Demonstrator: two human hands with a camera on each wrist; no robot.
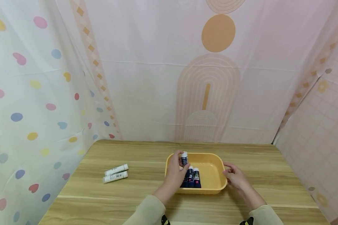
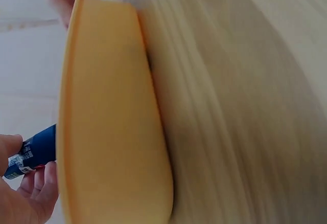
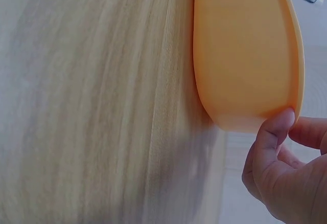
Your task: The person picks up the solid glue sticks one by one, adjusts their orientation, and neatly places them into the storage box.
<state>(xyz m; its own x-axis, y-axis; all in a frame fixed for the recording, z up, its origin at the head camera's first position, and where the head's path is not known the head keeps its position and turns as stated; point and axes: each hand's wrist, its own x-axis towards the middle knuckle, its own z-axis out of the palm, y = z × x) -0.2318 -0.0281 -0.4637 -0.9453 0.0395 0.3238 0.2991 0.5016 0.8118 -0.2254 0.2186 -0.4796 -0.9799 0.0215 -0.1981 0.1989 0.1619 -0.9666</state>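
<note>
A yellow-orange plastic basket (image 1: 211,190) stands on the wooden table. Over its left end my left hand (image 1: 174,172) grips a dark blue glue stick (image 1: 184,158) with a white cap, held upright between thumb and fingers. In the left wrist view the blue tube (image 2: 38,150) shows beside the basket's rim. Several more blue glue sticks (image 1: 197,178) lie side by side in the basket's left part, some partly hidden by my left hand. My right hand (image 1: 236,178) pinches the basket's right rim; the right wrist view shows thumb and fingers (image 3: 276,132) on that corner.
Two white tubes (image 1: 116,173) lie together on the left of the wooden table (image 1: 146,206). A patterned curtain (image 1: 146,78) hangs behind the table's far edge, with more cloth at both sides.
</note>
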